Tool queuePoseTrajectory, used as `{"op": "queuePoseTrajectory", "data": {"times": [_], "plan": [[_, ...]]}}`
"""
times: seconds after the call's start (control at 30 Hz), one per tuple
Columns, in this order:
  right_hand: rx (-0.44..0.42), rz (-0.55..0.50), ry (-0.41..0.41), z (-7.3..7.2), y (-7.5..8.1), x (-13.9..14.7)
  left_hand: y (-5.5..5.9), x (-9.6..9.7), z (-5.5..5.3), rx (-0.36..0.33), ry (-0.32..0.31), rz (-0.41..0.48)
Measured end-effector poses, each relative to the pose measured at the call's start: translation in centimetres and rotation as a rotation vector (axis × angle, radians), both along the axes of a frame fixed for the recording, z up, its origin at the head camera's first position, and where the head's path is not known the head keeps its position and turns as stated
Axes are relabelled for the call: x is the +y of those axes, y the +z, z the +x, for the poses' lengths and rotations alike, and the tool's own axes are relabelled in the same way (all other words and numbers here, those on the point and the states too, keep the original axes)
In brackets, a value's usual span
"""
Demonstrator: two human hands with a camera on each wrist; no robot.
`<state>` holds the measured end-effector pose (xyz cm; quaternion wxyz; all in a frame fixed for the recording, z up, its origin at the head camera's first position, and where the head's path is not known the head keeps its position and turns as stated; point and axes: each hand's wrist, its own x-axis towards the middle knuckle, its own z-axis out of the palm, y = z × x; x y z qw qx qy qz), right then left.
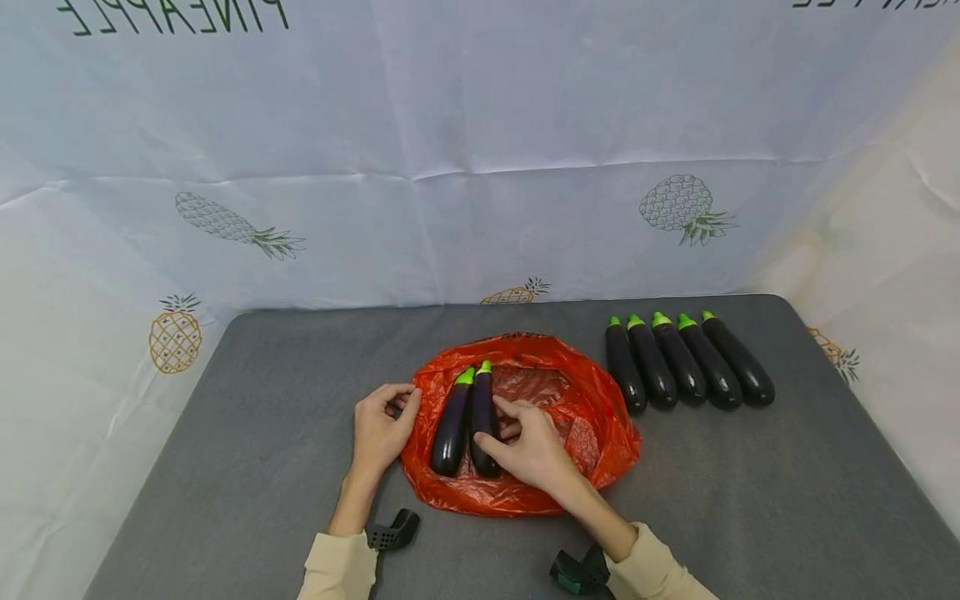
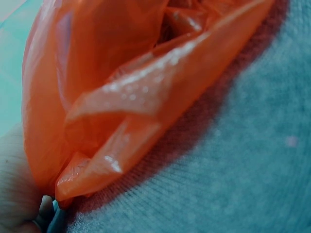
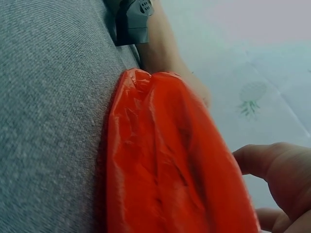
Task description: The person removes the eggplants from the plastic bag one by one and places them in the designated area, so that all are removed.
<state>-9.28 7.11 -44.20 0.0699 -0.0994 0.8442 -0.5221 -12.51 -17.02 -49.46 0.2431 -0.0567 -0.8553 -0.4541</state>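
Observation:
A red plastic bag [image 1: 525, 492] lies with its mouth spread wide. Inside, on its left side, two dark purple eggplants with bright green stem ends rest side by side, the left eggplant [image 1: 452, 429] and the right eggplant [image 1: 483, 408]. My left hand [image 1: 386, 425] pinches the bag's left rim; in the left wrist view its fingers sit at the gathered edge of the plastic. My right hand [image 1: 532, 442] reaches over the bag and holds the right eggplant, thumb across it and fingers along its right side. In the right wrist view the bag wall hides the fingertips.
Several more eggplants [image 1: 678, 362] lie in a slanted row on the grey table [image 1: 300, 367], right of the bag, stems toward the back. A pale sheet [image 1: 450, 233] with pineapple prints hangs behind the table. Black bands [image 1: 393, 531] sit at both wrists.

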Motion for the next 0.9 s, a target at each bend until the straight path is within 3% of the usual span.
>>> {"op": "queuePoseTrajectory", "data": {"times": [0.9], "plan": [[-0.067, -0.055, -0.040, 0.2, 2.7, 1.5, -0.1, -0.1, -0.1, 0.001, -0.010, 0.004]]}}
